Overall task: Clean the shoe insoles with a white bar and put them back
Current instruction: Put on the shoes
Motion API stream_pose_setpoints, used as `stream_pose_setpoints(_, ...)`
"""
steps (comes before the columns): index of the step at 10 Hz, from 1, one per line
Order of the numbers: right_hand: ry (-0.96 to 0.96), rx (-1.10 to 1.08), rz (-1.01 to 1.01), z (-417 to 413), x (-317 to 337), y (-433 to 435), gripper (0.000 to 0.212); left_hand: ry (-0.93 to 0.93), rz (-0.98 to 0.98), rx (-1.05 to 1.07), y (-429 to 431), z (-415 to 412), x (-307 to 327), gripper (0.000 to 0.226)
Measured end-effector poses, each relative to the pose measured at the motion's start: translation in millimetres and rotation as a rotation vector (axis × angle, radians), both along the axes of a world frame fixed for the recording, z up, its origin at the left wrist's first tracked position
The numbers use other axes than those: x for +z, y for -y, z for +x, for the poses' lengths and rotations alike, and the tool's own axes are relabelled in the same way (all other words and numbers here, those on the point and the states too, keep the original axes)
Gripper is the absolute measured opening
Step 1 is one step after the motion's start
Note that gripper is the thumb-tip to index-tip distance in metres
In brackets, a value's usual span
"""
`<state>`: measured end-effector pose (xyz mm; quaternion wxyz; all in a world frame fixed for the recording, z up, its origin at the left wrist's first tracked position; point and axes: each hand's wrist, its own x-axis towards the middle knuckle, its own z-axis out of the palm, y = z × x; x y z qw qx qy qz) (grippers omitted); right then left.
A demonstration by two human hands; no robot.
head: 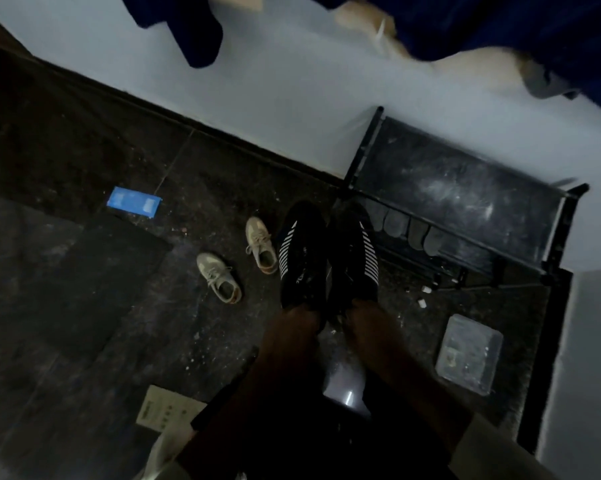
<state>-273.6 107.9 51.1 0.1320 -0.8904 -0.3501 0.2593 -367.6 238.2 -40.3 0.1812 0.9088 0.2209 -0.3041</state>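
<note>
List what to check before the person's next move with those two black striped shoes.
1. left hand grips left black shoe: ok.
2. right hand grips right black shoe: ok.
3. Insoles inside both shoes: cannot tell, too dark.
4. White bar in sight: cannot tell; only white bits on the floor.
5. shoe rack just beyond the shoes: ok.

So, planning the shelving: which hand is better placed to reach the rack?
Probably the right hand: the right shoe hangs beside the rack; the left hand, with the left shoe, is farther.
</note>
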Motion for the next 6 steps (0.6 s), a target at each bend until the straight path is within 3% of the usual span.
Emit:
stream_pose_setpoints(1,-0.002,-0.051,-0.019,11,4,19,0.028,0.039,-0.029,-0.175,1,39,81,0.033)
stream_pose_setpoints(2,0.008,-0.183,0.027,38,10,39,0.013,0.326,-0.061,-0.268,4,74,102,0.030)
stream_pose_setpoints(3,0.009,-0.310,-0.030,79,25,60,0.025,0.510,-0.039,-0.422,26,120,108,0.045)
stream_pose_setpoints(5,-0.013,-0.415,-0.029,170,27,130,0.026,0.511,-0.116,-0.510,89,225,64,0.038)
stream_pose_setpoints(6,0.017,-0.492,-0.035,211,9,166,0.030,0.496,-0.156,-0.541,127,274,49,0.013)
